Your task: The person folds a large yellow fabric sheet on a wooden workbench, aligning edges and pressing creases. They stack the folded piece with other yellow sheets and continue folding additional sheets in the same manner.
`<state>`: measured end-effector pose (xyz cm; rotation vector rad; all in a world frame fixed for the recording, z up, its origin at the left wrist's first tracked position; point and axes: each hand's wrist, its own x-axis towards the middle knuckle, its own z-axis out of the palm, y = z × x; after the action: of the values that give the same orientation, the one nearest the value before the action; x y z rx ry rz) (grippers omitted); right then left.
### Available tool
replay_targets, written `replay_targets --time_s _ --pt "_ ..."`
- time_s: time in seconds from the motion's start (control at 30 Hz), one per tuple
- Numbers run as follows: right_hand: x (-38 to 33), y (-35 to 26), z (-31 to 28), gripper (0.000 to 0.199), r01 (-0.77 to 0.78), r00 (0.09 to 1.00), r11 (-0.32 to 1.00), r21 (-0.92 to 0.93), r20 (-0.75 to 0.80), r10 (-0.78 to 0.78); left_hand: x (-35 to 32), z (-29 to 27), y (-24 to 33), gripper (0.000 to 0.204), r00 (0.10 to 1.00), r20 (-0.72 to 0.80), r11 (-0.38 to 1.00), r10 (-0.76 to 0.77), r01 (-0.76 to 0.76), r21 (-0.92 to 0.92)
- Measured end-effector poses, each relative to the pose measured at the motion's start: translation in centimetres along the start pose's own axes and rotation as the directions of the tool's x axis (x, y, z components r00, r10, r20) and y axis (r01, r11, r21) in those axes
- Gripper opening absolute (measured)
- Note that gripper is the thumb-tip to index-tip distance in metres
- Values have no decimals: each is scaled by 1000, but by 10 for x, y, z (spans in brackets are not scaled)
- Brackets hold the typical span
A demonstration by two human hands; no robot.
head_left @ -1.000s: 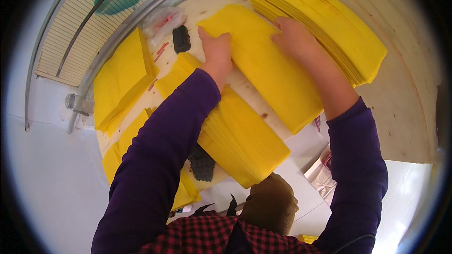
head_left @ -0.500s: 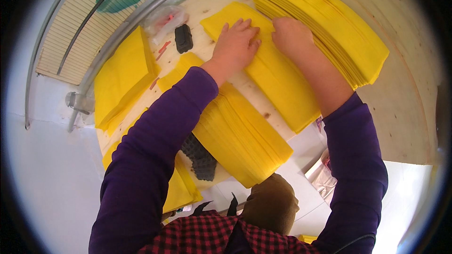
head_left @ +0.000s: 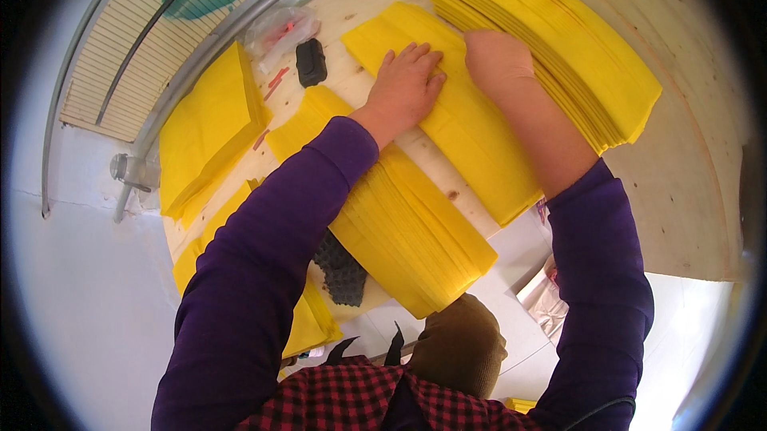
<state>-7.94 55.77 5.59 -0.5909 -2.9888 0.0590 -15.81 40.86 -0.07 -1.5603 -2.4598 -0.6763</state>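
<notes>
Left hand [head_left: 406, 87] flat, fingers spread, and right hand [head_left: 495, 59] loosely fisted, both pressing without grasping on long folded yellow fabric sheet [head_left: 455, 115] lying across pale wooden tabletop [head_left: 687, 183], beside tall yellow stack [head_left: 551, 39].

Both hands rest side by side on a flat sheet [head_left: 471, 123]: left hand [head_left: 403, 87], right hand [head_left: 495, 59]. One stack [head_left: 575, 47] lies right of them, another stack [head_left: 415, 227] nearer the person, a third stack [head_left: 204, 131] far left.
</notes>
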Motion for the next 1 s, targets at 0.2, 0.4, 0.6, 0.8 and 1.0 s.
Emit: replay_targets --time_s 0.2,0.4,0.6,0.8,1.0 --pt "5 9 5 24 -159 987 957 243 31 156 0 1 -1 38 1000 -10 999 -4 4 -35" --pt "5 15 15 29 -106 989 943 315 -65 133 -1 6 -3 54 991 -131 997 -6 -4 -77" --pt "-1 15 18 25 -57 993 917 394 -74 93 0 9 -5 64 985 -169 997 -10 -4 -82" --pt "-9 12 19 23 -1 995 938 346 -96 37 0 7 -5 52 997 -82 999 -15 12 -36" --pt "-17 19 23 44 164 986 941 297 -75 -149 4 3 -5 48 999 -30 1000 -12 11 -15"
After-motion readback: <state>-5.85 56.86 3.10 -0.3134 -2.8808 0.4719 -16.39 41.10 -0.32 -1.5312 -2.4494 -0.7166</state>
